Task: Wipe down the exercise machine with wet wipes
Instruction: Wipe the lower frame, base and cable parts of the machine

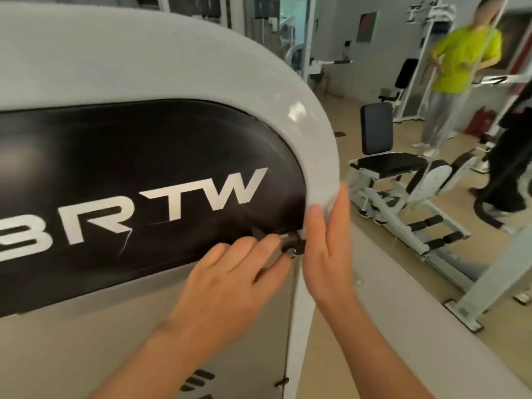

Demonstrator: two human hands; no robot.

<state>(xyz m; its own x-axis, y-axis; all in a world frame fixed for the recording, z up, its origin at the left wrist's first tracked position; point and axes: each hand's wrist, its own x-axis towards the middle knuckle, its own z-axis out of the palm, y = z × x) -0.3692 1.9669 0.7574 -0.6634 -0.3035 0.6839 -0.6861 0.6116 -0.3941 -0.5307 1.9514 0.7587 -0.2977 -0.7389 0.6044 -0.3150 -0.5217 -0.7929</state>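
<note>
The exercise machine's white frame (313, 133) curves round a black panel (144, 156) lettered "BRTW". My right hand (328, 243) wraps the frame's right edge, thumb on the front and fingers round the outer side. It holds what looks like a pale wet wipe (326, 198) against the frame, most of it hidden under the fingers. My left hand (230, 283) reaches in from the lower left with its fingers fairly straight. Its fingertips touch a small black clip (293, 243) at the panel's lower right corner.
A grey cover (86, 341) fills the space below the panel. To the right stand a white seat machine with black pads (385, 162) and other gym frames. A person in a yellow-green shirt (460, 53) and another in black (506, 168) stand at the far right.
</note>
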